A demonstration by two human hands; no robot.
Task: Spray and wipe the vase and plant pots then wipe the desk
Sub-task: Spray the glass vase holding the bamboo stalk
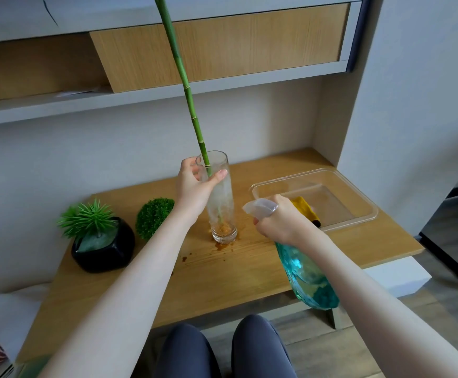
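Two hands are busy. Our left hand (195, 186) wraps its fingers around the tall clear glass vase (220, 197) on the wooden bench (222, 271). Our right hand (279, 222) grips the blue see-through spray bottle (307, 279), aimed at the vase. We should hold it steady, squeeze gently, maybe turning it slowly.

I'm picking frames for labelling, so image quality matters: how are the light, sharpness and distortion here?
Head view: soft, even light, only faint shadows on the desk; wide-angle bending bows the shelf edges; the vase looks misted, not glaring; the spray bottle and the frame's edges are slightly soft.
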